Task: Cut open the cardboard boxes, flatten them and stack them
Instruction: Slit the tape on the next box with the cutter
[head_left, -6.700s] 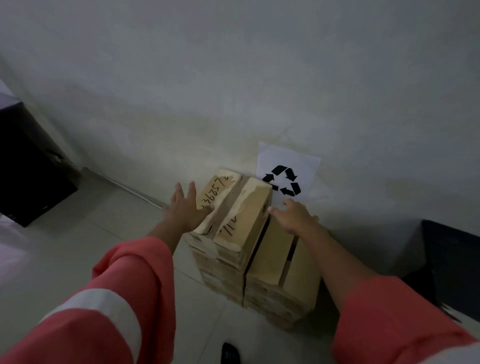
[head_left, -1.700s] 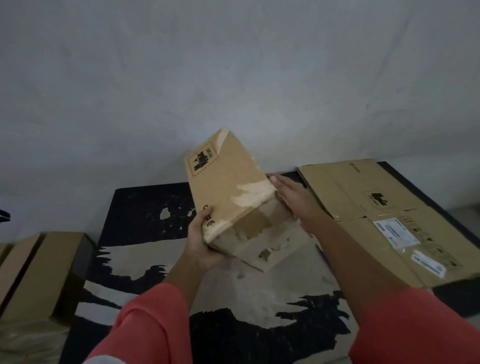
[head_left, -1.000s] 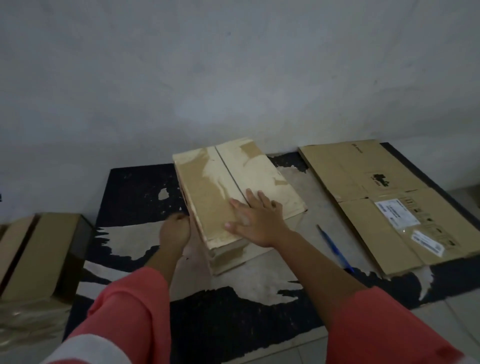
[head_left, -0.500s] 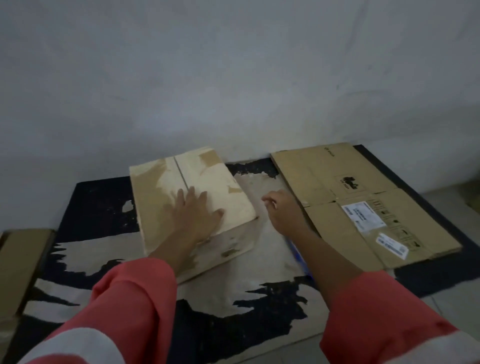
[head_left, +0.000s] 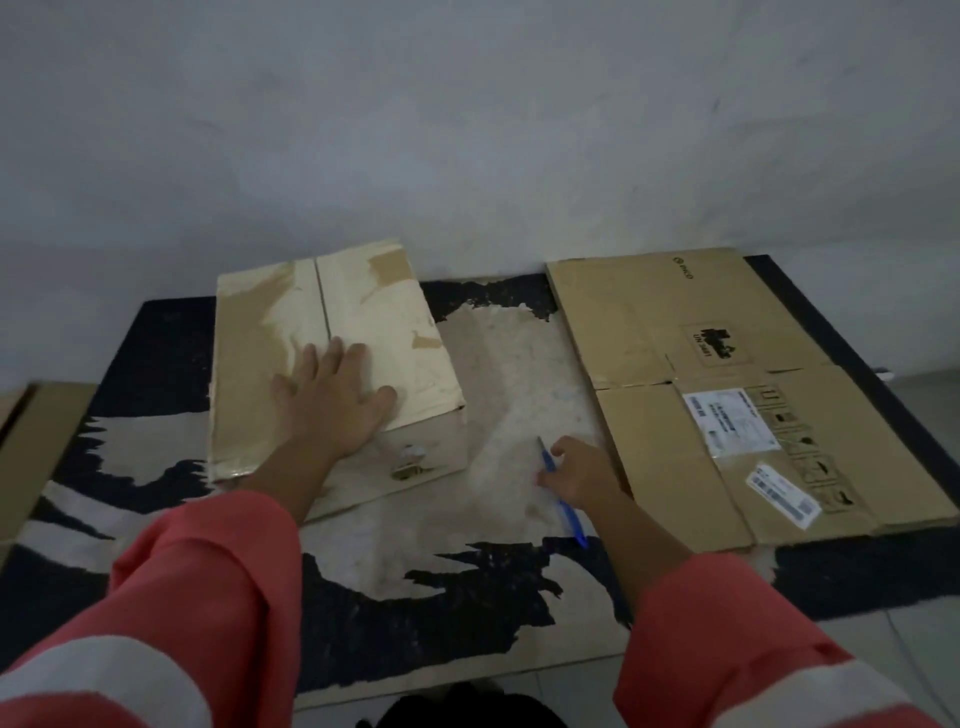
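A closed cardboard box (head_left: 374, 322) with torn tape marks on its lid lies on a worn black mat (head_left: 441, 623) against the wall. My left hand (head_left: 332, 405) rests flat on the lid, fingers spread. To the right of the box, my right hand (head_left: 582, 470) is low on the mat, fingers curled round a slim blue cutter (head_left: 571, 519). The cutter's tip sticks out beyond my fingers toward the wall. A flattened cardboard box (head_left: 675, 312) with shipping labels lies on the mat's right side.
Another brown box (head_left: 31, 441) sits at the far left edge, partly cut off. A plain white wall (head_left: 467, 130) stands right behind the mat. Pale floor tiles (head_left: 924, 649) show at the lower right.
I left the stack under the recycling sign and set a box on the mat. My left hand replaced the right on its lid, and my right hand went down onto the blue cutter.
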